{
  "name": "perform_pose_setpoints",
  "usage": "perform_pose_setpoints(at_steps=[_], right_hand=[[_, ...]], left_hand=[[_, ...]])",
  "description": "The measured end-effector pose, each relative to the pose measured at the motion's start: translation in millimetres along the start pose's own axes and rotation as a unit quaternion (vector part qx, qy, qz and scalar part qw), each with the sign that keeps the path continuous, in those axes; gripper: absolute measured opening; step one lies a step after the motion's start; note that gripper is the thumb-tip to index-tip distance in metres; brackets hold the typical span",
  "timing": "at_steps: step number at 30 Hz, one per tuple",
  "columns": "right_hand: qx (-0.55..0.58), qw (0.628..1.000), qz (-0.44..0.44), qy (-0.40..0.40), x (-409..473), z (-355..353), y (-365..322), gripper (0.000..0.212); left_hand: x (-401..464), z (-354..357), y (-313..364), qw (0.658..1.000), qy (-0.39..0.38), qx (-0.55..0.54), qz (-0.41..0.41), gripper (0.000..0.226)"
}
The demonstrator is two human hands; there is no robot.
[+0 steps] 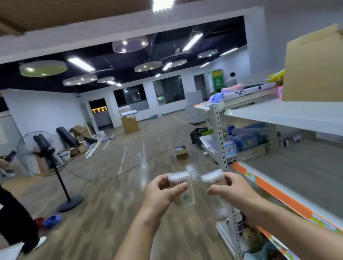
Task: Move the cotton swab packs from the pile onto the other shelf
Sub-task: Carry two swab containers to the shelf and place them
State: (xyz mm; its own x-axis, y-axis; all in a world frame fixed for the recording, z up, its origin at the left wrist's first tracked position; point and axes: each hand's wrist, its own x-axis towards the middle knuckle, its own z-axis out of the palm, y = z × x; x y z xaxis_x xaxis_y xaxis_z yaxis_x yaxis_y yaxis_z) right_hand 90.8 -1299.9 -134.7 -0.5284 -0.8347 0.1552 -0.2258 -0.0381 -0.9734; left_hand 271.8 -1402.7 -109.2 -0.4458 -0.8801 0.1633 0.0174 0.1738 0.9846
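Carry step: left hand (162, 192) fingers pinched one cotton swab pack (183, 191), right hand (230, 187) pinched another (214, 178), both airborne near grey shelf (305, 167) front-left corner. Next, prob.: reach right, set packs down.

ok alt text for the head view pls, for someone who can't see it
Each hand holds a cotton swab pack in front of the person: left hand on one pack, right hand on another. A shelf with an orange edge stands to the right, a fan on the wooden floor to the left.
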Motion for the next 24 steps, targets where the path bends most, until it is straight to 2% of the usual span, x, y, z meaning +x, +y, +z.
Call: perform_pose_setpoints(at_steps=[9,17,20,24], right_hand=[[-0.006,1.000,-0.002,0.014,162,41,29,0.023],[-0.017,1.000,-0.003,0.014,328,47,45,0.021],[-0.037,0.999,0.007,0.019,379,46,52,0.031],[-0.054,0.997,0.023,0.053,436,41,72,0.043]], left_hand=[[169,-15,-49,1.000,-0.018,-0.003,0.005,0.040],[340,-13,-67,1.000,-0.023,-0.009,0.017,0.042],[395,-6,-73,0.999,-0.037,-0.009,0.010,0.049],[461,11,-91,0.998,-0.068,-0.009,-0.004,0.046]])
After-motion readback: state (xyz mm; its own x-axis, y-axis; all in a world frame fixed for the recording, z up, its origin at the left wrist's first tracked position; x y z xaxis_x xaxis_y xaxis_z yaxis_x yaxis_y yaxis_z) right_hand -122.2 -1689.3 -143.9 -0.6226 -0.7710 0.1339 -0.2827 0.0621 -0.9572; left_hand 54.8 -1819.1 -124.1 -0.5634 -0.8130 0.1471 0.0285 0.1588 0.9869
